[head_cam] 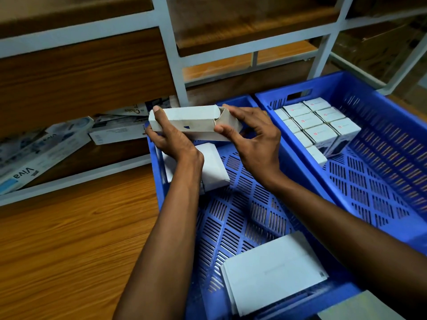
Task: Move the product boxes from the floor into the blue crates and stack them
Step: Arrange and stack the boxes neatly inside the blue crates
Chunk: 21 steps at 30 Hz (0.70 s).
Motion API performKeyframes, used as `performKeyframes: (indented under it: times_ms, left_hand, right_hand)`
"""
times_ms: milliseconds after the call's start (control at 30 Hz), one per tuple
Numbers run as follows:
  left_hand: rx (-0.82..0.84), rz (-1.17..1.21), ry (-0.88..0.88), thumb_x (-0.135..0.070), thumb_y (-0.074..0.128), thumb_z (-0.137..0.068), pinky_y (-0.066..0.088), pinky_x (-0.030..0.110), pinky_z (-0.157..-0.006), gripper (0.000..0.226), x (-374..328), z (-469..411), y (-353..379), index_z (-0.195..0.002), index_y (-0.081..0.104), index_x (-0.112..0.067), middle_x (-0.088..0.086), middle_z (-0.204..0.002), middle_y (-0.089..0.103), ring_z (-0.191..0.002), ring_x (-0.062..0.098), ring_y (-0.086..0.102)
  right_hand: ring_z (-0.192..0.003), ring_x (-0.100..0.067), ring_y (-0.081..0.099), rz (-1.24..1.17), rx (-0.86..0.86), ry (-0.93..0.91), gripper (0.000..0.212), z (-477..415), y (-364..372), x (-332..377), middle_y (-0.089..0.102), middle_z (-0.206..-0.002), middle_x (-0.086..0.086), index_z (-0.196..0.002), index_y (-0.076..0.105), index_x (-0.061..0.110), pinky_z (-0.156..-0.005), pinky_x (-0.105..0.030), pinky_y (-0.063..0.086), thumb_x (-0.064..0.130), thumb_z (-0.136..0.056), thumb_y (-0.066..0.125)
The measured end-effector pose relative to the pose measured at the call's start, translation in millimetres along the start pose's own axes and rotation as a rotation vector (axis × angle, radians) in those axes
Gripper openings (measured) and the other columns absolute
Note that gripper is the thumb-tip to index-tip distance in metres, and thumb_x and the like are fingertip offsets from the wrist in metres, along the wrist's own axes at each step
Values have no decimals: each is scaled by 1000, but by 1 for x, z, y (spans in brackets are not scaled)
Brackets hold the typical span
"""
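Between both hands' fingers, a long white box (191,122) hangs over the near blue crate (242,215). One end, closed, is gripped by the left hand (171,139); the right hand (251,137) pinches the open-flapped end. Under the left wrist lies a carton (215,167); right of the fingers, small boxes (318,125) stand in a second crate (381,158).
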<state>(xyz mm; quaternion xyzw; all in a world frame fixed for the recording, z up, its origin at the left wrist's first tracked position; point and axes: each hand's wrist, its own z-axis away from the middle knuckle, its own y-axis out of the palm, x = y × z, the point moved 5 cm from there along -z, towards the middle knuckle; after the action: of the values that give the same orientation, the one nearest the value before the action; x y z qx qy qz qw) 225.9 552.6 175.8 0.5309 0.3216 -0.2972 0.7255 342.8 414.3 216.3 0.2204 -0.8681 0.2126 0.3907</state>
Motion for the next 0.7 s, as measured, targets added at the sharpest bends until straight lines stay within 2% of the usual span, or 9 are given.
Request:
performKeyframes:
  times_ms: [133, 200, 300, 333, 400, 467, 533, 567, 700]
  left_hand:
    - [-1, -7, 37, -50, 65, -93, 61, 55, -83, 10, -2, -1, 0, -93, 57, -44, 9, -110, 68, -100, 28, 70]
    - [5, -2, 45, -50, 65, -93, 61, 56, -83, 10, -2, -2, 0, -94, 58, -44, 9, -111, 69, -100, 28, 71]
    - [20, 4, 61, -46, 63, -96, 62, 52, -81, 10, -5, -2, 2, -95, 54, -43, 7, -108, 66, -100, 27, 70]
    - [25, 2, 88, -45, 63, -97, 63, 50, -77, 10, -8, -2, 4, -94, 53, -43, 7, -108, 66, -99, 27, 70]
    - [22, -25, 123, -43, 61, -98, 63, 44, -72, 10, -12, -2, 5, -96, 53, -40, 10, -109, 66, -97, 27, 70]
    - [-8, -29, 43, -45, 61, -98, 62, 38, -68, 15, -6, -5, 0, -106, 54, -35, 9, -111, 66, -96, 26, 70]
    - [29, 23, -135, -54, 59, -94, 59, 32, -64, 44, 6, -6, -1, -127, 56, -24, 8, -117, 68, -99, 24, 69]
    - [97, 55, -213, -58, 56, -93, 56, 30, -65, 54, 11, -6, 2, -131, 56, -20, 6, -115, 70, -98, 23, 69]
    - [293, 100, -302, -60, 45, -98, 51, 31, -72, 46, 16, -8, 11, -114, 58, -19, 4, -85, 66, -81, 22, 65]
  right_hand:
    - [-109, -14, 58, -9, 33, 45, 49, 1, 3, -4, 62, -112, 9, -130, 69, 24, -85, -38, 57, 40, -85, 78]
    - [-112, -16, 56, -8, 64, 61, 49, 2, 7, -4, 59, -116, 6, -133, 67, 23, -91, -35, 56, 39, -87, 77]
    - [-119, -14, 52, 39, 136, 36, 51, 5, 13, 0, 55, -125, 8, -142, 58, 24, -98, -19, 49, 40, -95, 67]
    - [-123, -13, 53, 32, 167, 39, 52, 5, 14, 0, 57, -129, 6, -146, 54, 23, -100, -18, 49, 39, -98, 63]
    - [-129, -11, 55, 4, 231, 46, 53, 7, 17, 0, 59, -140, 0, -151, 48, 20, -105, -26, 51, 34, -102, 60]
    - [-132, -11, 55, -10, 264, -3, 54, 8, 19, 6, 59, -144, -4, -151, 48, 15, -108, -30, 50, 28, -101, 63]
    - [-126, -11, 57, -40, 221, -62, 51, 4, 17, 13, 61, -135, -7, -145, 55, 10, -105, -26, 50, 23, -98, 68]
    - [-121, -10, 58, -54, 166, -65, 49, 1, 14, 15, 62, -128, -7, -140, 60, 10, -100, -25, 51, 23, -95, 72]
    - [-97, -10, 65, -74, -24, -62, 34, -2, 0, 14, 67, -102, -6, -110, 79, 9, -83, -23, 53, 27, -81, 85]
